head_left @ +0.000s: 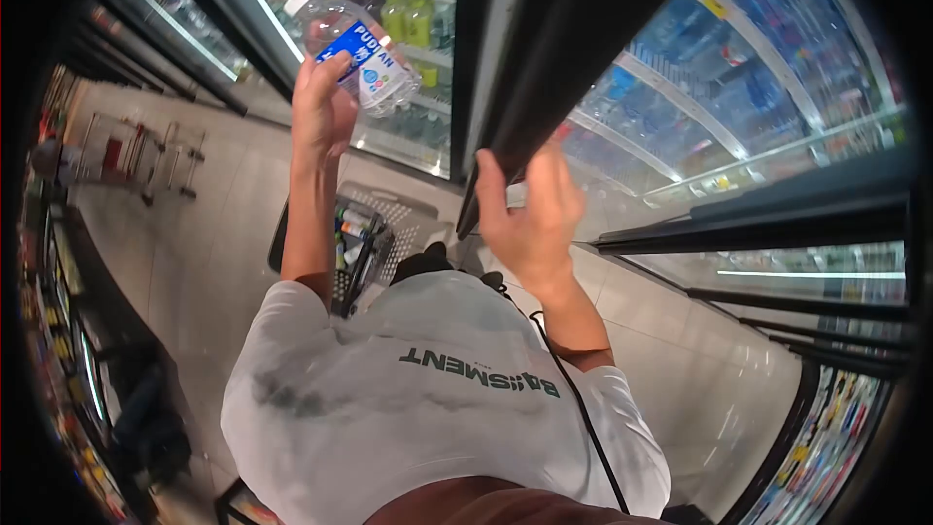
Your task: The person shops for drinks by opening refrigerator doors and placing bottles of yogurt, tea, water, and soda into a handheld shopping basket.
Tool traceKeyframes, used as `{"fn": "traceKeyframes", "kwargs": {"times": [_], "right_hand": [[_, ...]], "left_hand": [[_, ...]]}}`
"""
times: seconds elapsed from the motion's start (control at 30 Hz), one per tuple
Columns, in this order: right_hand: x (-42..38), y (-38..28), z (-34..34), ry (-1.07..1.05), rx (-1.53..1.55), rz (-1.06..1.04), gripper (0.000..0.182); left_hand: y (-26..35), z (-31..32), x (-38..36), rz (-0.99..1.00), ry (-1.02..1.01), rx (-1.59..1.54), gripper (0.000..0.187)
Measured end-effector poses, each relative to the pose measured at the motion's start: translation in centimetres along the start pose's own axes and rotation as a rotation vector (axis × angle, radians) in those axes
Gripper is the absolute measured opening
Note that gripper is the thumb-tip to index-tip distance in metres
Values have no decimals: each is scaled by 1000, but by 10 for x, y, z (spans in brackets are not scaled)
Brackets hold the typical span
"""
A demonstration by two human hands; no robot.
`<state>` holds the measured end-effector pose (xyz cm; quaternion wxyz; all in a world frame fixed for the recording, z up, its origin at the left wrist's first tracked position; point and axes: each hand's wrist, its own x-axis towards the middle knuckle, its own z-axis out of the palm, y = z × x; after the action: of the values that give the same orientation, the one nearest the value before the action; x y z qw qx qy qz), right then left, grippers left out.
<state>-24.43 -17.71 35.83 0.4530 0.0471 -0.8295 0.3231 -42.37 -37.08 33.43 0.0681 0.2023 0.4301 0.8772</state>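
My left hand (pixel 325 109) is wrapped around a clear plastic bottle (pixel 396 87) with a white cap and a blue-and-white label. The bottle is tilted, cap toward the upper left, in front of a glass fridge door. My right hand (pixel 533 219) grips the edge of a black-framed fridge door (pixel 573 49), thumb on the near side and fingers partly hidden behind the frame. That door stands swung out from the cooler. Below my left forearm, a grey shopping basket (pixel 403 219) with several packaged items in it is on the floor.
Cooler shelves (pixel 671 97) full of bottles lie beyond the door at the right. Shopping carts (pixel 131 156) stand on the tiled floor at the left. Stocked shelves (pixel 816 437) line the lower right, and more shelving runs along the left edge.
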Motion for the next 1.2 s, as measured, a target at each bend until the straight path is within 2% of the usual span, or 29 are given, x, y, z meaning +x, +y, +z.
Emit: {"fn": "traceKeyframes", "kwargs": {"times": [0.03, 0.13, 0.2, 0.33, 0.4, 0.47, 0.53, 0.57, 0.6, 0.63, 0.67, 0.73, 0.83, 0.87, 0.93, 0.97, 1.07, 1.1, 1.2], "right_hand": [[2, 3, 5, -10, 12, 12, 21], [15, 4, 24, 3, 37, 80, 20], [21, 3, 36, 13, 42, 201, 25], [39, 22, 68, 95, 107, 209, 26], [52, 45, 81, 111, 102, 179, 28], [62, 55, 90, 164, -167, 249, 30], [69, 70, 96, 207, -322, 268, 32], [74, 76, 100, 220, -319, 250, 32], [77, 81, 101, 233, -319, 231, 33], [78, 88, 93, 239, -295, 258, 31], [82, 98, 87, 247, -270, 281, 30], [89, 107, 84, 260, -229, 220, 24], [100, 118, 76, 260, -178, 159, 17], [105, 120, 74, 257, -128, 131, 14], [112, 122, 67, 228, -150, 108, 18], [110, 117, 74, 279, -193, 122, 26], [103, 106, 95, 271, -312, 121, 19], [102, 105, 96, 250, -300, 128, 19], [101, 104, 90, 224, -241, 151, 20]], "left_hand": [[1, -10, -17, -63, 123, -29, 51], [-12, -74, -64, -154, 291, -161, 49], [-21, -129, -103, -148, 493, -80, 46], [-53, -249, -185, -96, 903, 222, 53], [-90, -324, -229, -190, 1089, 398, 59], [-123, -377, -257, -287, 1238, 560, 68], [-171, -440, -297, -398, 1349, 343, 69], [-208, -474, -321, -446, 1401, 368, 67], [-237, -498, -338, -498, 1451, 392, 66], [-241, -486, -327, -622, 1519, 569, 64], [-272, -506, -341, -602, 1538, 461, 65], [-347, -555, -378, -710, 1545, 403, 68], [-447, -603, -421, -955, 1518, 550, 69], [-465, -605, -421, -960, 1509, 617, 69], [-481, -598, -405, -962, 1497, 751, 70], [-481, -594, -392, -880, 1551, 629, 65], [-532, -636, -425, -875, 1564, 399, 75], [-491, -604, -383, -977, 1667, 261, 55], [-490, -629, -391, -1234, 1622, 739, 30]]}}
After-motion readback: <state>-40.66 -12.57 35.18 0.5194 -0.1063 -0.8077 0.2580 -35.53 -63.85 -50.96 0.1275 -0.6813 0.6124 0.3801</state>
